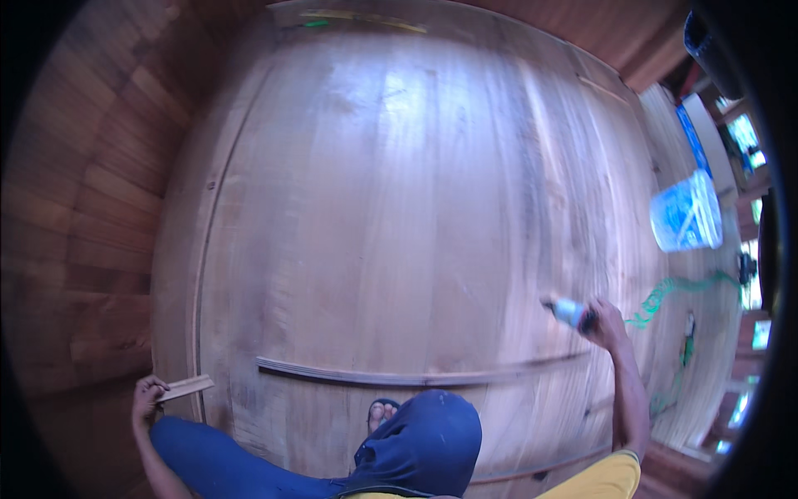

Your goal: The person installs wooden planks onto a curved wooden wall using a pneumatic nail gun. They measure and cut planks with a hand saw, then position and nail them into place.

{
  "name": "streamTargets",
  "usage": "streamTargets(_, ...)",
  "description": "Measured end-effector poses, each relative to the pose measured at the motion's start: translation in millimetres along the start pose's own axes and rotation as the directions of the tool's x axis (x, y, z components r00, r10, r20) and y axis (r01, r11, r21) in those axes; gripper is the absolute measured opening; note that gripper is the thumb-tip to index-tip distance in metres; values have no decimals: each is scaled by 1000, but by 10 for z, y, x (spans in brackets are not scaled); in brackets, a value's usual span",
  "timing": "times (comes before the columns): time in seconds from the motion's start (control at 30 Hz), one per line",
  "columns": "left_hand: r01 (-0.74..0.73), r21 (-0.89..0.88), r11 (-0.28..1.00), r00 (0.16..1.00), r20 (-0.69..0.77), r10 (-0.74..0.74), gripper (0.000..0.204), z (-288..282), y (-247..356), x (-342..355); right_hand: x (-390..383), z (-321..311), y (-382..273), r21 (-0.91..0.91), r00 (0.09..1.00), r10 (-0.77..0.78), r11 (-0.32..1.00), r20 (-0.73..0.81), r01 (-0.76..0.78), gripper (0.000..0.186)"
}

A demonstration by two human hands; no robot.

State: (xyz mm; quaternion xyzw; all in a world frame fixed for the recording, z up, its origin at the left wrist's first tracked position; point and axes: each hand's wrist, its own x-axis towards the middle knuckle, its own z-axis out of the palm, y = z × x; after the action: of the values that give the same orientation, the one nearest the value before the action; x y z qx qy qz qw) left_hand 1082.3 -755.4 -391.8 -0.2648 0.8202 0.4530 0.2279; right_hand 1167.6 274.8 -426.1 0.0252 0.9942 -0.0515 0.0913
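My left hand (pixel 150 397) grips a short pale wooden strip (pixel 188 384) at the lower left, beside my blue-clad leg. My right hand (pixel 600 324) is wrapped round a small pale bottle with a dark tip (pixel 569 311), slightly blurred, held over the wooden boards (pixel 416 216) and pointing left. A long wooden strip (pixel 349 374) lies crosswise in front of my bent knee (pixel 428 432) and sandalled foot (pixel 381 416). Another long narrow strip (pixel 214 175) runs along the left side of the boards.
A wooden wall (pixel 83 208) rises at the left. On the right are a translucent bucket (pixel 682 208), a green coiled hose (pixel 661 299), a long blue object (pixel 692 137) and a small green-and-grey tool (pixel 688 341). Thin yellow and green items (pixel 316 23) lie at the far edge.
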Motion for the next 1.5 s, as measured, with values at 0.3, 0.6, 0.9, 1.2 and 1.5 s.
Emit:
streamTargets(0.3, -700, -60, 712, 707, 78, 703, 10, 1719, 2037, 2, 850, 68, -2930, 944, 914, 362, -196, -182, 265, 14)
streamTargets(0.6, -763, 340, 550, 485, -263, 834, 87, 3199, 941, -560, 869, 746, -4897, 698, 958, 213, -716, 194, 18, 19)
streamTargets(0.9, -689, 400, 605, 552, -252, 795, 76, 3021, 386, -649, 561, 950, -5319, 765, 962, 112, -632, 249, -125, 20)
streamTargets(1.2, -587, 515, 625, 530, -339, 777, 63, 2576, 225, -680, 435, 1072, -5790, 630, 956, 34, -759, 292, -166, 20)
streamTargets(1.5, -491, 594, 637, 556, -349, 754, 73, 2628, 238, -648, 442, 1121, -5734, 635, 950, 61, -756, 308, -157, 19)
